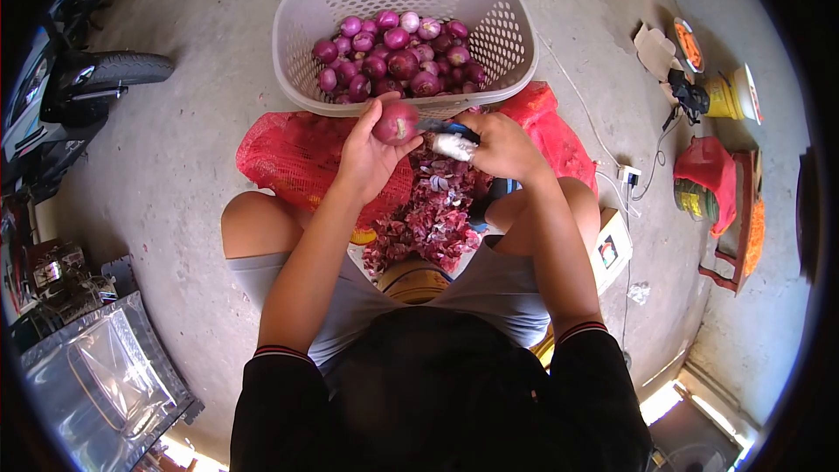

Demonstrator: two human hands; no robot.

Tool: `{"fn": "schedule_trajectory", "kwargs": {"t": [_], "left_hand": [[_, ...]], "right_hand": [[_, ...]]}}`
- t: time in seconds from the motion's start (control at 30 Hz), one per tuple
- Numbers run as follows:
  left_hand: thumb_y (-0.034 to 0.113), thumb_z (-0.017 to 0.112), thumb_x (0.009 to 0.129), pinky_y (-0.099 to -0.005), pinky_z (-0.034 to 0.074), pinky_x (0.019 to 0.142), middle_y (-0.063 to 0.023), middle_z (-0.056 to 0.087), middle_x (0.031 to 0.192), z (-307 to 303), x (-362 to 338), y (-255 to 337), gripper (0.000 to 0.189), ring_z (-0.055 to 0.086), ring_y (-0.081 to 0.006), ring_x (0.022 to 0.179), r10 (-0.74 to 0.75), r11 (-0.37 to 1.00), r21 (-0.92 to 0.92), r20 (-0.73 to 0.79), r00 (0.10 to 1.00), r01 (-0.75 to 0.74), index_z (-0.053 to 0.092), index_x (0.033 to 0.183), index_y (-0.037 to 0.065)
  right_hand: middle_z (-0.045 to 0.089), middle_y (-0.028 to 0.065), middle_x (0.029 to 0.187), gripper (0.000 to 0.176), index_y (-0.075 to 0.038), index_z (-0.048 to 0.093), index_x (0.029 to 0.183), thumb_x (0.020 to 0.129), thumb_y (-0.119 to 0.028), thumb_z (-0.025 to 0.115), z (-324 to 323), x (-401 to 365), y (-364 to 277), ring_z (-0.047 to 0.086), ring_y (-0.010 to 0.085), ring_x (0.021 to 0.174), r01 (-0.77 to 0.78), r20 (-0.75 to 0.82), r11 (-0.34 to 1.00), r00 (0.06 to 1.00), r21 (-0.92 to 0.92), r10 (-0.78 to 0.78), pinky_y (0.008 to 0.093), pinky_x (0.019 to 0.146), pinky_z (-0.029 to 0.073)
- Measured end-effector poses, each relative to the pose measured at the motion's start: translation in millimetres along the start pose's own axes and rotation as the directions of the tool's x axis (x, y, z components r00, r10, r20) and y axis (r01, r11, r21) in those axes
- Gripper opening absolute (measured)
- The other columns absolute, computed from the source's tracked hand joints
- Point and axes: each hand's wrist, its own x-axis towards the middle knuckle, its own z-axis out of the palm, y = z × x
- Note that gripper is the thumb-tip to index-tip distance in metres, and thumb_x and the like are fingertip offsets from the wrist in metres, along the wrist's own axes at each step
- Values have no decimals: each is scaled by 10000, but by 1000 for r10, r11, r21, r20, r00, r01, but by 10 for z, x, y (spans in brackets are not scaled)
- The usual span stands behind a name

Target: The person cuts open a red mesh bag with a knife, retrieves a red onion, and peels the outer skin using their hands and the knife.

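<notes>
A red onion [396, 123] rests in my left hand [370, 154], with the fingers curled round it. My right hand [507, 150] grips a small knife [429, 125] whose blade points left, close to the onion. Something white [454, 147] is wrapped at the thumb of that hand. Just beyond both hands stands a grey plastic basket [301, 31], holding many purple-red onions [402, 65]. Below the hands lies a heap of onion skins [428, 218] between my legs.
Red mesh sacks [288, 157] lie on both sides of the skins. A white cord with a socket [628, 176] runs along the floor at right, beside a white box [613, 252]. A motorbike wheel [127, 70] is at left, and a yellow bucket [724, 98] far right.
</notes>
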Motion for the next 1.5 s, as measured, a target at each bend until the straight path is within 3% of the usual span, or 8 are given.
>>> {"fn": "schedule_trajectory", "kwargs": {"t": [0.1, 0.2, 0.4, 0.43, 0.53, 1.23, 1.33, 1.5], "left_hand": [[392, 466, 944, -362, 487, 891, -98, 562, 1153, -6, 14, -4, 462, 571, -219, 1023, -26, 999, -29, 25, 999, 26, 440, 1258, 53], [384, 449, 954, -372, 480, 914, -98, 550, 1178, 4, 11, 1, 452, 558, -215, 1065, -29, 999, -16, 52, 998, 30, 430, 1268, 60], [364, 413, 972, -388, 435, 980, -104, 512, 1238, 69, -31, -74, 404, 506, -221, 1162, -14, 999, -38, 99, 995, 18, 412, 1269, 88], [359, 408, 975, -392, 423, 992, -102, 506, 1245, 83, -43, -84, 391, 498, -221, 1171, -11, 998, -62, 124, 992, 19, 411, 1264, 96], [342, 392, 983, -404, 386, 1021, -92, 494, 1254, 107, -68, -99, 354, 477, -217, 1189, 37, 997, -77, 150, 988, -25, 409, 1251, 112], [314, 396, 980, -400, 363, 989, -63, 522, 1175, 44, -32, -149, 284, 487, -202, 1127, 135, 988, -91, 159, 978, -121, 430, 1200, 138], [299, 401, 977, -400, 364, 989, -67, 530, 1162, 52, -40, -148, 274, 490, -203, 1119, 144, 986, -104, 149, 978, -129, 432, 1194, 133], [298, 387, 980, -391, 366, 982, -62, 533, 1156, 18, -36, -179, 269, 495, -199, 1104, 162, 984, -101, 137, 977, -149, 440, 1183, 130]], "right_hand": [[647, 190, 839, 352, -64, 649, 1011, 803, -348, 650, 48, 17, 62, 627, 350, 815, 7, -51, 993, 999, 116, -1, 424, 694, 469], [657, 179, 861, 343, -59, 649, 958, 766, -342, 631, 25, 35, 45, 627, 363, 843, -28, -28, 999, 999, 35, 29, 452, 748, 486], [648, 217, 838, 466, -40, 620, 1033, 728, -391, 667, 88, 52, -183, 633, 380, 824, -72, -180, 996, 980, 51, 80, 457, 722, 497], [646, 199, 805, 599, -36, 622, 1018, 716, -550, 676, 154, 81, -116, 630, 374, 792, -81, -162, 997, 983, 8, 82, 438, 703, 486], [642, 197, 779, 610, -33, 621, 994, 711, -571, 670, 238, 99, -74, 626, 385, 768, -78, -187, 996, 980, -50, 67, 452, 691, 484], [635, 212, 705, 458, -37, 652, 831, 743, -486, 660, 362, 124, -209, 638, 375, 689, -25, -302, 999, 953, -35, 13, 462, 629, 508], [617, 213, 688, 376, -32, 645, 818, 755, -402, 669, 364, 120, -252, 622, 386, 693, -80, -280, 995, 958, -52, 63, 465, 623, 491], [626, 204, 679, 398, -49, 637, 818, 783, -444, 612, 509, 115, -225, 633, 377, 684, -103, -296, 992, 952, -67, 79, 477, 638, 501]]}}
